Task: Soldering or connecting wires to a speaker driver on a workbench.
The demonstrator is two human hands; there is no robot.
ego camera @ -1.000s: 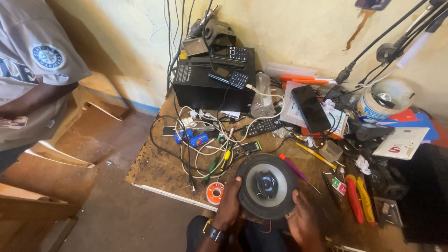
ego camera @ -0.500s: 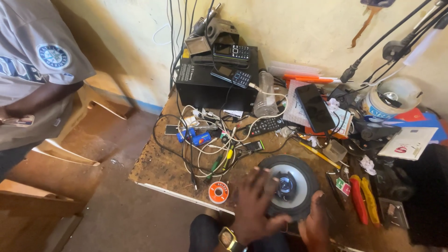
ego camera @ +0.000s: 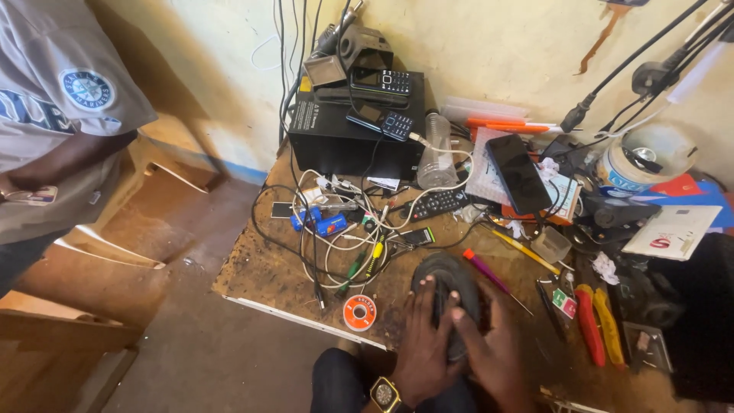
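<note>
Both hands are closed on the round speaker (ego camera: 446, 294), left hand (ego camera: 423, 344) and right hand (ego camera: 497, 353) flanking it, stood on edge on the surface (ego camera: 267, 271).

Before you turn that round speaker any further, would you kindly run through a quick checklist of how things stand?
1. Both hands on the speaker: left hand and right hand touch it: ok.
2. Speaker flat on the workbench: tilted on edge: not ok.
3. Solder spool apart from the speaker: ok.
4. Screwdriver clear of the right hand: close beside it: not ok.
5. Firmness of grip: cannot tell.
</note>
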